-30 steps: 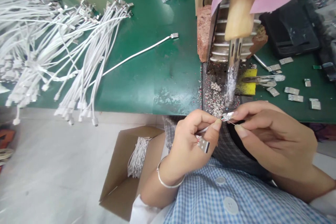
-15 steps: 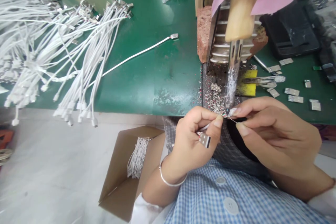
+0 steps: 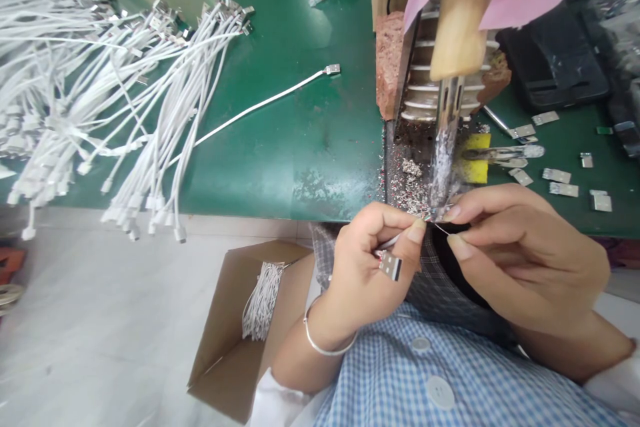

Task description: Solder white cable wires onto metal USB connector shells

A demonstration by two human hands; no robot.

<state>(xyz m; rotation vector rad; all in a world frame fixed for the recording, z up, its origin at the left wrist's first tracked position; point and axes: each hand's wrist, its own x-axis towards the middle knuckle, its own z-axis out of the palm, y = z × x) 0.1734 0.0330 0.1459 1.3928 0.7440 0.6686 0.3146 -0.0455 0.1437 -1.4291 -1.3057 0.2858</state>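
My left hand (image 3: 380, 257) is closed on a white USB cable (image 3: 393, 240), pinching its coloured wire ends between thumb and forefinger. A metal USB plug (image 3: 390, 265) sticks out from below that thumb. My right hand (image 3: 530, 253) is closed, with a small metal piece at its forefinger tip, probably a USB plug, partly hidden. A thin strand of solder wire (image 3: 442, 229) runs from the right thumb to the wire ends. The tip of an upright soldering iron (image 3: 445, 140) meets them there, between both hands. The exact contact is too small to make out.
White USB cables (image 3: 165, 113) lie heaped on the green table (image 3: 280, 167), one apart from the rest. Solder crumbs surround the iron's coiled stand (image 3: 425, 90). Loose USB plugs (image 3: 563, 189) and a yellow sponge (image 3: 475, 159) lie to the right. A cardboard box (image 3: 220, 333) stands below.
My right fingertips have shifted slightly left, toward the iron's tip. A faint haze shows beside the tip. The left hand stays in nearly the same place.
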